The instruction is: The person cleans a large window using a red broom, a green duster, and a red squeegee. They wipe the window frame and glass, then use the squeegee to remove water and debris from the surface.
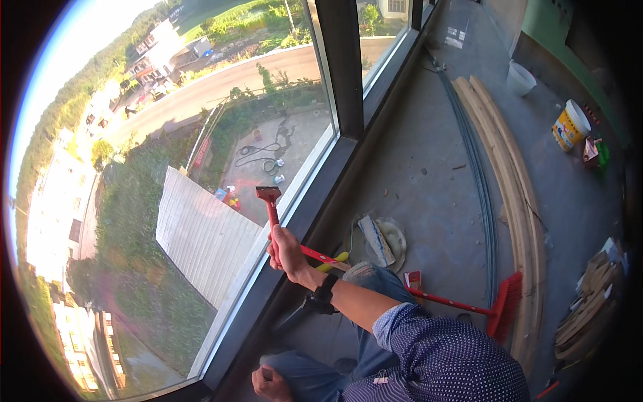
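Note:
My right hand (287, 251) is closed around the handle of a red scraper (271, 201), its dark blade end pointing up in front of the window glass (216, 166). The hand is beside the lower window frame (301, 196). My left hand (271, 383) rests by my bent knee with its fingers curled; a small dark thing shows at its fingers, too unclear to name. Under my right forearm passes the red handle of a broom (505, 306). A paint roller (377, 241) with a pale sleeve lies across a round plastic lid or tray (397, 246) on the floor.
Long wooden boards (495, 145) and a bundle of thin grey strips (474, 166) lie along the floor. Farther off stand a white bucket (521, 79) and a yellow-and-white bucket (570, 125). Wood scraps (590, 301) are piled at the right. A dark window post (341, 70) rises ahead.

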The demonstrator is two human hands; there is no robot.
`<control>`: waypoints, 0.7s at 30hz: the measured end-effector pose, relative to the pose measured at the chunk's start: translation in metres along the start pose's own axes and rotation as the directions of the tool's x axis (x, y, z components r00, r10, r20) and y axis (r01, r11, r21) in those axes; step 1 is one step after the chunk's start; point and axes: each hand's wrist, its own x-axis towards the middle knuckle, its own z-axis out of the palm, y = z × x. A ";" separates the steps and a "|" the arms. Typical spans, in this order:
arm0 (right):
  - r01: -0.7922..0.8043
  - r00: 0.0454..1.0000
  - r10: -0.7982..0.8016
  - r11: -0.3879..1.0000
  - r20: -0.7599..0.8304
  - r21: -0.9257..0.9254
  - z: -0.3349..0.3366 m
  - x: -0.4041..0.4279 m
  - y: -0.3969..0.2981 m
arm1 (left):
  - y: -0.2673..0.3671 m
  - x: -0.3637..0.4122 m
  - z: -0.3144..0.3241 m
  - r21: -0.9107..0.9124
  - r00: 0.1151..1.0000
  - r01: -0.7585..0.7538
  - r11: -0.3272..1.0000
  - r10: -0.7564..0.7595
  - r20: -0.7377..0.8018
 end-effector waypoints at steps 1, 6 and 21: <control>0.035 0.998 -0.034 0.999 0.055 -0.003 -0.004 0.005 -0.004 | 0.001 0.001 0.001 0.013 1.000 0.000 1.000 -0.001 0.006; 0.109 0.992 -0.114 0.990 -0.059 -0.092 -0.017 0.069 -0.081 | 0.009 0.003 0.001 0.051 1.000 0.014 0.999 -0.014 0.010; 0.168 0.968 -0.085 0.918 0.237 -0.359 0.014 0.008 -0.074 | 0.001 0.017 0.035 0.051 0.999 -0.021 0.998 0.023 -0.041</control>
